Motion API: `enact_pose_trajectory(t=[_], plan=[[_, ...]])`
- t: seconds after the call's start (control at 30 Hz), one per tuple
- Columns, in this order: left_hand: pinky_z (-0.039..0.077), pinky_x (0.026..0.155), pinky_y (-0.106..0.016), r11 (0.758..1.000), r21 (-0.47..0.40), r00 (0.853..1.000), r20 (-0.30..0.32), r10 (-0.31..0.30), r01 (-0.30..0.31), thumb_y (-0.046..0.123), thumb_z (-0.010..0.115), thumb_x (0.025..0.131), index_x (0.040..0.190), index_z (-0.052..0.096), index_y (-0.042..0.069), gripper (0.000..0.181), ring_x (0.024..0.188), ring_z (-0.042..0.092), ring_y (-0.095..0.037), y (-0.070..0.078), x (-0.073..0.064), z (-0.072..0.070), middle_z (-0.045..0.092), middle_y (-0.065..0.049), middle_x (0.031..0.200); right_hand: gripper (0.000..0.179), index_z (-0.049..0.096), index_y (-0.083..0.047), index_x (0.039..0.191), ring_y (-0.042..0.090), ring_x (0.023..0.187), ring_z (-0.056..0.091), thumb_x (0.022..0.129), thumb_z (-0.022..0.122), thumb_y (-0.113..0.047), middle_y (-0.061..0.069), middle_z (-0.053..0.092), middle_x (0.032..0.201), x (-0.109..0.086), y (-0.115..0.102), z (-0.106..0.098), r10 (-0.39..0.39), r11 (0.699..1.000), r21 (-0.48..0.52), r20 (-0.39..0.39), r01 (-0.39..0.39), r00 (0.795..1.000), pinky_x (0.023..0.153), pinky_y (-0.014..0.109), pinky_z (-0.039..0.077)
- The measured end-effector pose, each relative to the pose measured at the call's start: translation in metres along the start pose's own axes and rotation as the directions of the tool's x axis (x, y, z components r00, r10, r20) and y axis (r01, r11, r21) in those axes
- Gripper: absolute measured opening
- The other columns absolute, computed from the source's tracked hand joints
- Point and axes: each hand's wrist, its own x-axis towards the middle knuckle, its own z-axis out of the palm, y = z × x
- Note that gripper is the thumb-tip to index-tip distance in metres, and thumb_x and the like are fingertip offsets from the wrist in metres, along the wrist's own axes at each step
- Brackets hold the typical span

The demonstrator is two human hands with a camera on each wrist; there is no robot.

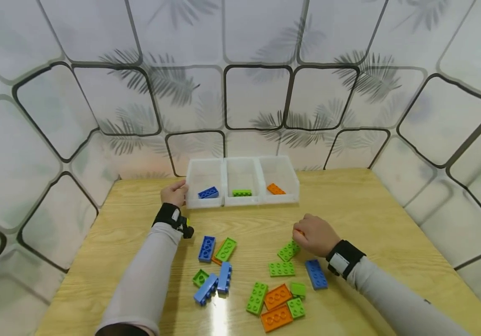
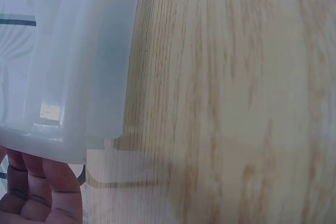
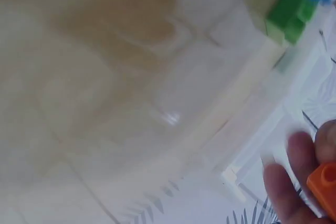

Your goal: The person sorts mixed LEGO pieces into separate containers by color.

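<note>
My left hand (image 1: 175, 193) holds the left end of a white three-compartment tray (image 1: 261, 202). In the left wrist view its bent fingers (image 2: 62, 182) meet the tray's end wall. My right hand (image 1: 317, 235) is above the table at the right, holding an orange toy brick (image 3: 324, 184) that shows best in the right wrist view. The tray's left compartment contains a blue brick (image 1: 208, 192), the middle one a green brick (image 1: 242, 192), and the right one an orange brick (image 1: 275, 189). Just below my right hand lies another green brick (image 1: 287, 252), partly covered by it.
Loose bricks lie in two groups on the wooden table (image 1: 341, 196). Blue bricks (image 1: 207, 248) and green bricks (image 1: 226, 249) are at the left. Orange bricks (image 1: 277, 318), several green ones and a blue brick (image 1: 317, 274) are at the right. A patterned curtain (image 1: 257, 98) surrounds the table.
</note>
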Motion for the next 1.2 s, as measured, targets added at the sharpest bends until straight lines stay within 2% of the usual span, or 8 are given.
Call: enact_pose_trajectory(t=[0.17, 0.4, 0.57, 0.73, 0.87, 0.97, 1.07, 1.2], plan=[[0.053, 0.062, -0.025, 1.000, 0.009, 1.000, -0.002, 0.021, -0.021, 0.015, 0.060, 0.096, 0.129, 0.064, 0.007, 0.034, 0.103, 0.062, -0.033, 0.000, 0.001, 0.000, 0.061, -0.019, 0.128, 0.040, 0.038, -0.025, 0.054, 0.001, 0.046, 0.021, 0.089, 0.055, -0.015, -0.015, 0.021, 0.053, 0.022, 0.010, 0.001, 0.028, 0.999, -0.023, -0.020, -0.028, 0.999, 0.048, 0.021, 0.019], [0.054, 0.076, -0.035, 1.000, 0.008, 1.000, 0.000, 0.000, 0.000, 0.016, 0.060, 0.097, 0.130, 0.064, 0.009, 0.034, 0.108, 0.061, -0.032, 0.001, -0.001, 0.000, 0.059, -0.016, 0.133, 0.040, 0.036, -0.020, 0.060, 0.005, 0.045, 0.019, 0.098, 0.048, -0.017, -0.011, 0.020, 0.052, 0.070, 0.028, 0.001, 0.054, 0.998, -0.026, -0.024, -0.055, 0.998, 0.048, 0.024, 0.018], [0.054, 0.079, -0.040, 1.000, 0.006, 1.000, -0.010, 0.000, 0.000, 0.015, 0.060, 0.096, 0.129, 0.064, 0.007, 0.033, 0.108, 0.061, -0.033, -0.001, -0.002, 0.001, 0.060, -0.017, 0.131, 0.043, 0.037, -0.018, 0.059, 0.010, 0.045, 0.020, 0.102, 0.038, -0.019, -0.007, 0.024, 0.050, 0.107, 0.039, 0.008, 0.141, 0.990, -0.031, 0.025, -0.140, 0.990, 0.049, 0.027, 0.019], [0.055, 0.079, -0.041, 1.000, 0.014, 1.000, -0.014, 0.020, -0.020, 0.015, 0.060, 0.096, 0.128, 0.065, 0.007, 0.033, 0.107, 0.062, -0.034, -0.002, 0.000, 0.001, 0.060, -0.017, 0.130, 0.038, 0.044, -0.014, 0.067, 0.016, 0.045, 0.036, 0.104, 0.035, -0.020, -0.001, 0.037, 0.052, 0.137, 0.047, 0.024, 0.254, 0.965, -0.082, 0.066, -0.248, 0.965, 0.048, 0.030, 0.028], [0.054, 0.067, -0.031, 0.999, 0.024, 1.000, -0.013, 0.022, -0.022, 0.015, 0.061, 0.096, 0.128, 0.065, 0.007, 0.033, 0.106, 0.062, -0.032, -0.003, 0.001, 0.002, 0.061, -0.016, 0.130, 0.029, 0.050, -0.010, 0.078, 0.022, 0.054, 0.051, 0.103, 0.038, -0.020, 0.004, 0.049, 0.062, 0.150, 0.057, 0.046, 0.302, 0.946, -0.142, 0.074, -0.290, 0.950, 0.049, 0.036, 0.042], [0.052, 0.063, -0.027, 0.999, 0.028, 1.000, -0.017, 0.016, -0.016, 0.016, 0.062, 0.096, 0.127, 0.065, 0.008, 0.033, 0.105, 0.062, -0.031, -0.004, 0.002, 0.001, 0.061, -0.015, 0.130, 0.031, 0.056, -0.010, 0.086, 0.031, 0.072, 0.059, 0.104, 0.035, -0.024, 0.007, 0.058, 0.078, 0.154, 0.066, 0.065, 0.359, 0.926, -0.159, 0.091, -0.342, 0.929, 0.062, 0.047, 0.048], [0.053, 0.066, -0.029, 0.999, 0.031, 1.000, -0.016, 0.010, -0.010, 0.016, 0.061, 0.096, 0.127, 0.066, 0.008, 0.033, 0.104, 0.062, -0.031, -0.003, 0.002, 0.001, 0.061, -0.016, 0.129, 0.039, 0.063, -0.012, 0.103, 0.039, 0.092, 0.057, 0.107, 0.028, -0.030, 0.010, 0.064, 0.101, 0.154, 0.074, 0.078, 0.417, 0.905, -0.144, 0.111, -0.401, 0.902, 0.078, 0.055, 0.045], [0.055, 0.071, -0.034, 0.999, 0.034, 1.000, -0.014, 0.013, -0.013, 0.016, 0.061, 0.096, 0.128, 0.065, 0.008, 0.033, 0.104, 0.063, -0.033, -0.002, 0.000, 0.001, 0.061, -0.018, 0.128, 0.041, 0.056, -0.014, 0.133, 0.042, 0.113, 0.049, 0.107, 0.030, -0.032, 0.014, 0.057, 0.128, 0.153, 0.080, 0.085, 0.417, 0.902, -0.176, 0.123, -0.394, 0.900, 0.092, 0.058, 0.040]])
